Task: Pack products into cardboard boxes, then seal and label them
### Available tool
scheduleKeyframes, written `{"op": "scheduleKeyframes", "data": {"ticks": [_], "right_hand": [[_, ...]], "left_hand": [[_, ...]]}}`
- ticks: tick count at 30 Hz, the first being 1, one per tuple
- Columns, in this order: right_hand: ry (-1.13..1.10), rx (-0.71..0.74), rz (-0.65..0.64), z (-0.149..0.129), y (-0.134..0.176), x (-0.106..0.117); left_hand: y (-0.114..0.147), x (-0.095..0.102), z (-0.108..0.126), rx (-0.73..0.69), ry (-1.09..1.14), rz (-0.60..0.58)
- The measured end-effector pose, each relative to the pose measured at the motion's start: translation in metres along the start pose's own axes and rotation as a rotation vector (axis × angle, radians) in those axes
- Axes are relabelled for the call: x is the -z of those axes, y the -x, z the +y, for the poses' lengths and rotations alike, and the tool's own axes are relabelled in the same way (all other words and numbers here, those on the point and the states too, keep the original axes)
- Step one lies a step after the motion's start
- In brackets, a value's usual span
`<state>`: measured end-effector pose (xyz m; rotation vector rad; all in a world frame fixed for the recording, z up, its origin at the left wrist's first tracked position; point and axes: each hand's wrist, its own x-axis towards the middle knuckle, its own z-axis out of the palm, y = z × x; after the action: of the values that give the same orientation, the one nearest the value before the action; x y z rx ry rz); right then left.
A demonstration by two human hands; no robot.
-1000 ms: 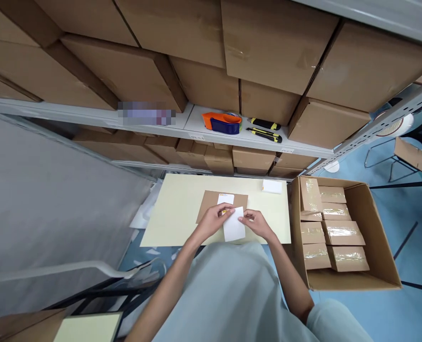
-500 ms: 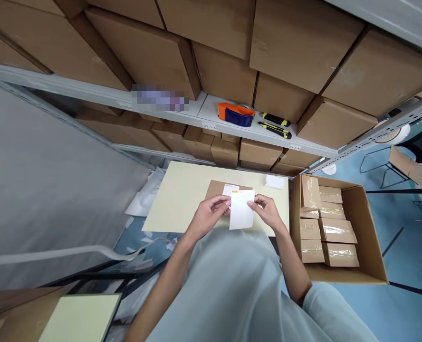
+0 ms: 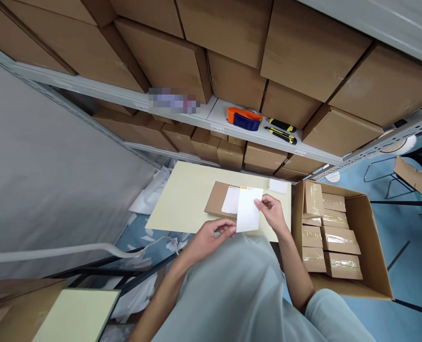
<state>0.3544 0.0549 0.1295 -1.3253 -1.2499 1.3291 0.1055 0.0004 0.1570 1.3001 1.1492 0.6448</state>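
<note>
My right hand pinches the right edge of a small white paper label with a yellow mark along its top. At the label's lower left corner, my left hand has thumb and fingers closed on the paper. Behind it, a flat brown cardboard box lies on the pale yellow table. A white label sits on that box, partly covered by the one in my hands. A stack of similar white labels lies near the table's far right corner.
To the right stands a large open carton holding several small taped boxes. On the shelf ahead are an orange and blue tape dispenser and utility knives, among cardboard boxes. Paper scraps lie left of the table.
My left hand has slid down from the label's upper left edge to its lower left corner. The label has shifted slightly right, uncovering more of the box's label.
</note>
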Motion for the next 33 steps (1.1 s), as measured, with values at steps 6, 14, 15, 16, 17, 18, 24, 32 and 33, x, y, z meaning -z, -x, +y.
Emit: {"op": "scheduleKeyframes", "data": {"ticks": [6, 14, 15, 16, 17, 18, 24, 32, 33], "right_hand": [[-0.026, -0.007, 0.016, 0.006, 0.008, -0.003], [-0.045, -0.022, 0.051, 0.009, 0.018, -0.007], [-0.051, -0.024, 0.055, 0.009, 0.019, -0.008], [-0.057, -0.027, 0.056, 0.009, 0.020, -0.008], [-0.063, -0.029, 0.055, 0.009, 0.022, -0.009], [-0.067, -0.030, 0.054, 0.009, 0.023, -0.009], [-0.083, -0.035, 0.046, 0.005, 0.031, -0.010], [-0.072, -0.100, -0.069, 0.029, 0.033, -0.022], [-0.049, -0.109, -0.102, 0.033, 0.034, -0.026]], "left_hand": [[0.012, -0.007, -0.003, -0.004, -0.005, 0.052], [0.022, -0.008, 0.005, -0.032, -0.022, 0.071], [0.024, -0.008, 0.005, -0.039, -0.028, 0.074], [0.026, -0.009, 0.005, -0.048, -0.031, 0.077], [0.028, -0.010, 0.005, -0.057, -0.033, 0.080], [0.029, -0.010, 0.005, -0.063, -0.032, 0.083], [0.035, -0.017, 0.002, -0.083, -0.014, 0.117], [0.037, -0.021, 0.000, -0.100, -0.004, 0.158], [0.037, -0.022, 0.000, -0.104, -0.006, 0.164]]}}
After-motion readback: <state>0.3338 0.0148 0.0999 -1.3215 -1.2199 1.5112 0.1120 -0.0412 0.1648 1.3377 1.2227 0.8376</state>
